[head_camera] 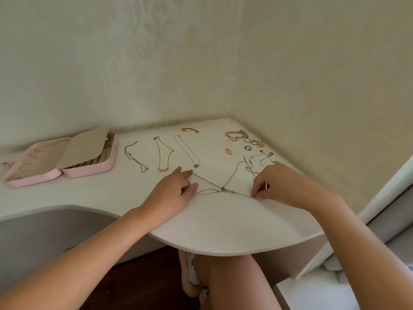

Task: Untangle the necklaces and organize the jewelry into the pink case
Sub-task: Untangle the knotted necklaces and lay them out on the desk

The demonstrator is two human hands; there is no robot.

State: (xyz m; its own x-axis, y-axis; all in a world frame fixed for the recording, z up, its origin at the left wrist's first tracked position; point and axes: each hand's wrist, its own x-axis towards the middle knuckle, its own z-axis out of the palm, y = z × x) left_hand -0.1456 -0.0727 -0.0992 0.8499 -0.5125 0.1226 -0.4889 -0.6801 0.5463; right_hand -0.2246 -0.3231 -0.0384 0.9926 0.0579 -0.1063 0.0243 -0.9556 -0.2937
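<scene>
Directly between left hand [174,188], right hand [273,184]: necklaces [223,189]

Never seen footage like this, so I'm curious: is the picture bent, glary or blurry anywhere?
Head view: the wide-angle lens makes the forearms swell toward the bottom corners; the light is soft and even, with only faint shadows beside the left hand and right hand; no glare on the desk; the tangled chains look slightly soft, links unreadable.

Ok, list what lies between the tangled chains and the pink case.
Three necklaces lie between the tangled chains and the pink case: a silver necklace, a gold necklace, a pendant necklace.
</scene>
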